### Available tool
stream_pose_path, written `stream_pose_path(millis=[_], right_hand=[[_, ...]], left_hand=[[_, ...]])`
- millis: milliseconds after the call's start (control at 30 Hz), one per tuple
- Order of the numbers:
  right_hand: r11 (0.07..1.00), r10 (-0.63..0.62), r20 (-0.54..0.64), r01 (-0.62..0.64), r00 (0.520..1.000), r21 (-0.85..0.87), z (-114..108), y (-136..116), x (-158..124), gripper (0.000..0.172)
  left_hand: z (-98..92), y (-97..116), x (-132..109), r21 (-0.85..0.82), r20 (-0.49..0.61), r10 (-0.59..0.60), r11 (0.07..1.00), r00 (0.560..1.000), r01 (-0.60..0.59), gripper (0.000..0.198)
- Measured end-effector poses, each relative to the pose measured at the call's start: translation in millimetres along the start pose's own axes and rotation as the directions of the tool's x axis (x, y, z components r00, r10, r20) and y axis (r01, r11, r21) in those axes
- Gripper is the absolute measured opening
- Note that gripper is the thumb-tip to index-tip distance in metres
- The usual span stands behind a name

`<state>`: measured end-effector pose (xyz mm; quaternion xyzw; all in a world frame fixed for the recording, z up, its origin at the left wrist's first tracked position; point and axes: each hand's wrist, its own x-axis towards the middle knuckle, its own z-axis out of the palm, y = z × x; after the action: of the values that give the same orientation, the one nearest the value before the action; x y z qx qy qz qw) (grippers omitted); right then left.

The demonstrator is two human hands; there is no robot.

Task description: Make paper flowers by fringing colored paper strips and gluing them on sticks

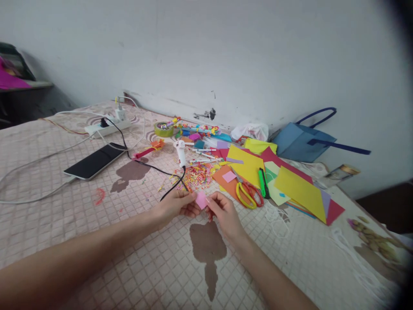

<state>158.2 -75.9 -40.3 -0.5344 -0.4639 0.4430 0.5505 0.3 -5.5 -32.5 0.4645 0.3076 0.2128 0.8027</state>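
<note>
Both my hands meet over the patterned bedsheet (135, 258), pinching a small pink paper square (201, 200) between them. My left hand (176, 206) grips its left edge with thumb and fingers closed. My right hand (224, 212) holds the right edge the same way. Just beyond my hands lie a heap of coloured paper scraps (197, 175) and a white glue gun (180, 151) with its black cord trailing towards my left hand.
Yellow-and-red scissors (248, 194), a green cutter (263, 182) and sheets of coloured paper (300, 187) lie to the right. A phone (95, 161), power strip (108, 127) and cables sit at left. Markers, a tape roll (163, 128) and a blue bag (303, 140) stand by the wall.
</note>
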Motion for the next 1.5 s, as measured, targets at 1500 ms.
stream_pose_path(millis=[1500], right_hand=[[0.997,0.057,0.100,-0.062,0.993,0.039,5.0,0.9,-8.0,0.029]], left_hand=[[2.0,2.3,-1.4,0.328,0.007,0.224,0.920,0.974,-0.214,0.036]])
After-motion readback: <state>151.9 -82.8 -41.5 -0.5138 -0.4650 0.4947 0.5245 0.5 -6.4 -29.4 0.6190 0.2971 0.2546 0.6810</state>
